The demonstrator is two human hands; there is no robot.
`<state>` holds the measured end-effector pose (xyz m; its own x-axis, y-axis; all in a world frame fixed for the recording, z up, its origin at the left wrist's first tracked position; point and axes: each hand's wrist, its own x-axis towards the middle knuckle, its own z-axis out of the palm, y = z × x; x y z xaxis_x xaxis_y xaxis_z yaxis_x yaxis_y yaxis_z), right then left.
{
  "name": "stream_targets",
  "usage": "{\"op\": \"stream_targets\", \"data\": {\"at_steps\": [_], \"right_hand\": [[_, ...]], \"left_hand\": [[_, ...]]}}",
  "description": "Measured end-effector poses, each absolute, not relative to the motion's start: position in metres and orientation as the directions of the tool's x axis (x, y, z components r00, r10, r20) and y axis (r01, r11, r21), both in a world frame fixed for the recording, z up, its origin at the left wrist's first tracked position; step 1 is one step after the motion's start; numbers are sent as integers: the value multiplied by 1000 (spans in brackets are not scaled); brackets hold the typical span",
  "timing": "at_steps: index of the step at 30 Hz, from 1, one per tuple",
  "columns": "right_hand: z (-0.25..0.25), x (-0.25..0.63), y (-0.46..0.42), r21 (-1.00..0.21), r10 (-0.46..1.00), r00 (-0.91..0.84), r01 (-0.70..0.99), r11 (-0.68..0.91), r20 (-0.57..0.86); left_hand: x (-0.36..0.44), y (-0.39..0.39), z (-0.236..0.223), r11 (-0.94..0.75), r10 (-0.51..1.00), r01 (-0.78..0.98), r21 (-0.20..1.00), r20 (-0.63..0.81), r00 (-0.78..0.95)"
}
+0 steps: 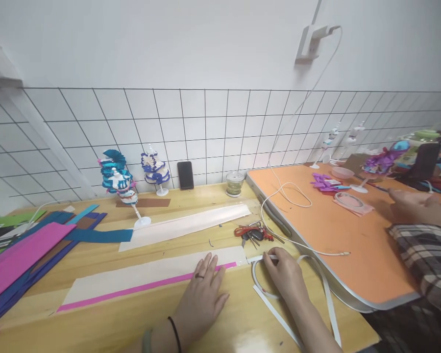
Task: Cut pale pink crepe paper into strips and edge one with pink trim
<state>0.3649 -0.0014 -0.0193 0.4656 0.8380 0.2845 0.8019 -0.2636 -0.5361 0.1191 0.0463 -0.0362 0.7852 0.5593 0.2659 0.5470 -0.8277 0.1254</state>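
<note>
My left hand lies with fingers stretched out over the right part of a pale paper strip, which has a narrow magenta band along its near edge. At the right end of that strip, my right hand has its fingers closed on a narrow white tape. The tape loops around the hand, and a roll shows partly beneath it. Another length of the white tape curls to the right of my wrist. The fingertips of my right hand partly hide the tape.
Behind lie a second pale strip, keys, a glass jar, a phone and decorated figures on stands. Coloured paper strips pile up at left. A white cable crosses toward the orange table, where a co-worker's hands are.
</note>
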Motion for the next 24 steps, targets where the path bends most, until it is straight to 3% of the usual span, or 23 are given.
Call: {"op": "stream_targets", "data": {"at_steps": [9,14,19,24], "right_hand": [[-26,368,1,-546,810,540,760,-353,227],[-28,372,0,-651,803,565,685,-326,192],[-22,382,-1,-753,810,578,575,-319,98],[6,372,-4,-735,828,553,599,-318,92]], "left_hand": [[130,58,-14,-849,528,497,179,270,805],[108,80,-21,-834,551,525,170,256,794],[61,106,-12,-753,658,617,230,224,719],[14,127,4,-646,753,694,318,112,649]]}}
